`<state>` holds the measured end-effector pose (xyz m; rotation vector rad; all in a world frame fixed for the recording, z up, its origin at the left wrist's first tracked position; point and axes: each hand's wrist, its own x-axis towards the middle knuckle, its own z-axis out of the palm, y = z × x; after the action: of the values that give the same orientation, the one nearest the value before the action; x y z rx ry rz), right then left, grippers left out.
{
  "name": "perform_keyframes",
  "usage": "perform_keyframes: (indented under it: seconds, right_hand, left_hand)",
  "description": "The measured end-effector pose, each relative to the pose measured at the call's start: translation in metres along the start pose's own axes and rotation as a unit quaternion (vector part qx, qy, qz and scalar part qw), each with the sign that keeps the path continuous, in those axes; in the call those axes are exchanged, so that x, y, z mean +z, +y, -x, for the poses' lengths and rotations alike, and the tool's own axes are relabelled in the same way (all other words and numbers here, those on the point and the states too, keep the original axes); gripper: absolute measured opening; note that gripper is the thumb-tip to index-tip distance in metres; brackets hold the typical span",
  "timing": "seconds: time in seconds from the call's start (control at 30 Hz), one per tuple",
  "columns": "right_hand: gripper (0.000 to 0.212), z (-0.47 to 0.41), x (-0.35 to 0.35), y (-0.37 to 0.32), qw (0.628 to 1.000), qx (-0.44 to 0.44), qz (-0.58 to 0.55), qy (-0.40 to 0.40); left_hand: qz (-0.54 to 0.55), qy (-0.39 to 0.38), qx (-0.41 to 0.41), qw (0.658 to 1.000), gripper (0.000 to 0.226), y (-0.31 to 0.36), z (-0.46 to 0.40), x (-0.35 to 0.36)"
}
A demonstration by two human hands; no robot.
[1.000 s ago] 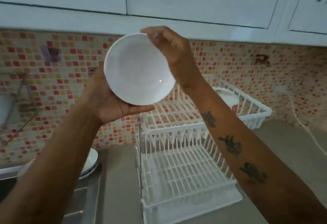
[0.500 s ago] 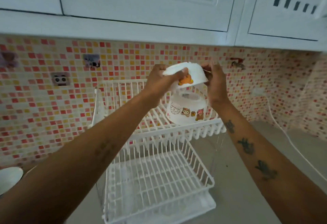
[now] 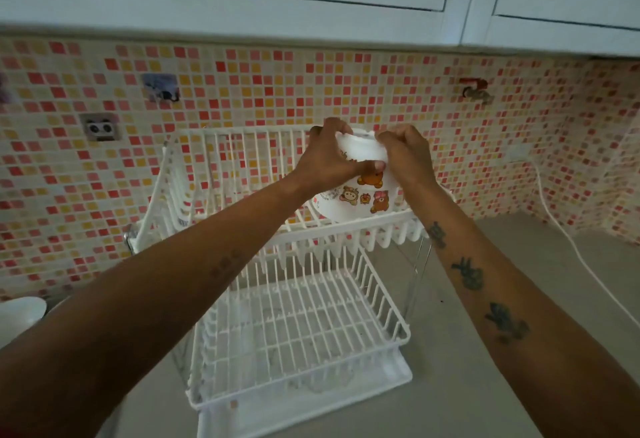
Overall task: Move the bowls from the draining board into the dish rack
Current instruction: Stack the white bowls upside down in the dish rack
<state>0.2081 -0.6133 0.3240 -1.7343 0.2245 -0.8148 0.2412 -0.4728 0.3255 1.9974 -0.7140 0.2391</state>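
A white bowl (image 3: pixel 360 150) with cartoon bear pictures is upside down over the upper tier of the white two-tier dish rack (image 3: pixel 239 160). It rests on or just above another upturned bear-print bowl (image 3: pixel 353 203) that sits in that tier; I cannot tell whether they touch. My left hand (image 3: pixel 329 157) grips the top bowl from the left, my right hand (image 3: pixel 408 157) from the right. One more white bowl (image 3: pixel 19 314) shows at the far left edge.
The rack's lower tier (image 3: pixel 294 330) holds nothing, with a drip tray (image 3: pixel 398 373) under it. A white cable (image 3: pixel 568 240) runs down the tiled wall onto the grey counter at right. Wall hooks and white cupboards are above.
The bowl, held high and facing me a second ago, has been turned upside down and lowered onto the bear-print bowl in the rack's upper tier. Both hands moved down with it.
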Motion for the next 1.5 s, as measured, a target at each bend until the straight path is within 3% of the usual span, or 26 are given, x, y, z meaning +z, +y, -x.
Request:
perform_keyframes:
  seconds: [0.17,0.43,0.53,0.67,0.87,0.97,1.07,1.23,1.4,1.5]
  right_hand:
    - [0.014,-0.002,0.003,0.005,0.996,0.038,0.069,-0.047]
    - [0.016,-0.001,0.001,0.004,0.992,0.054,0.104,-0.053]
    - [0.018,0.0,0.001,0.003,0.991,0.052,0.115,-0.047]
    - [0.035,0.002,0.001,0.0,0.992,0.055,0.111,-0.028]
    - [0.033,0.007,-0.007,-0.001,0.984,0.0,0.18,0.014]
    - [0.036,0.015,-0.003,-0.012,0.977,-0.08,0.19,0.062]
    - [0.041,0.034,0.029,-0.042,0.984,-0.135,0.101,0.05]
    - [0.037,0.097,0.138,-0.112,0.978,-0.196,-0.028,-0.064]
    - [0.009,0.183,0.251,-0.151,0.946,-0.233,-0.093,-0.207]
    - [0.006,0.232,0.313,-0.15,0.923,-0.219,-0.107,-0.298]
  left_hand:
    - [-0.031,-0.052,-0.03,0.998,0.077,-0.01,0.001,0.003]
    - [-0.037,-0.06,-0.025,0.997,0.077,-0.012,0.001,0.003]
    - [-0.028,-0.071,-0.033,0.997,0.077,-0.012,0.002,0.003]
    - [-0.014,-0.098,-0.053,0.994,0.078,-0.011,0.003,0.001]
    - [0.041,-0.109,-0.09,0.989,0.096,-0.004,0.018,-0.026]
    - [0.062,-0.078,-0.084,0.992,0.088,-0.002,0.034,-0.067]
    - [0.105,-0.033,-0.09,0.99,0.076,-0.009,0.051,-0.119]
    - [0.161,0.119,-0.133,0.971,0.043,-0.04,0.095,-0.202]
    - [0.164,0.224,-0.172,0.945,0.028,-0.091,0.159,-0.3]
    - [0.151,0.295,-0.233,0.914,0.024,-0.125,0.212,-0.349]
